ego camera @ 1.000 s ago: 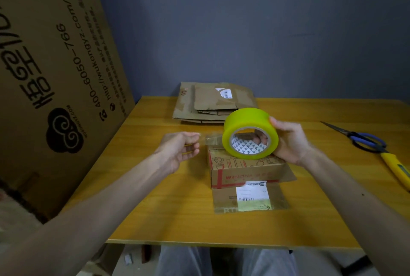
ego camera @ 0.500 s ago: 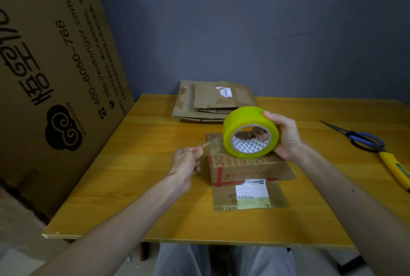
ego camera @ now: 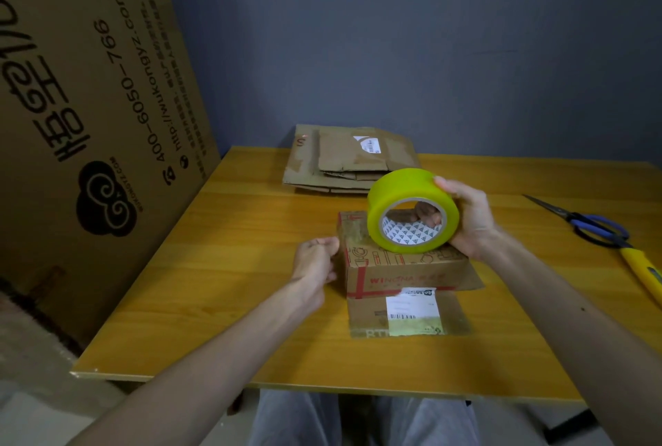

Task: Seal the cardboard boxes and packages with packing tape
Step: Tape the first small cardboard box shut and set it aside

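One strip is starting: right hand [ego camera: 469,220] gripping yellow tape roll [ego camera: 404,187] above brown cardboard box [ego camera: 404,268], left hand [ego camera: 313,259] pinching tape end [ego camera: 345,235] (likely pressing down next).

left hand [ego camera: 317,259] pinching, right hand [ego camera: 469,221] curled, gripping

Single wide-angle head cam is sitting above the near edge of the table [ego camera: 233,320], looking forward and down. It's framing left hand [ego camera: 315,263] and right hand [ego camera: 465,220] close, mid-frame, with wall [ego camera: 394,51] filling the top.
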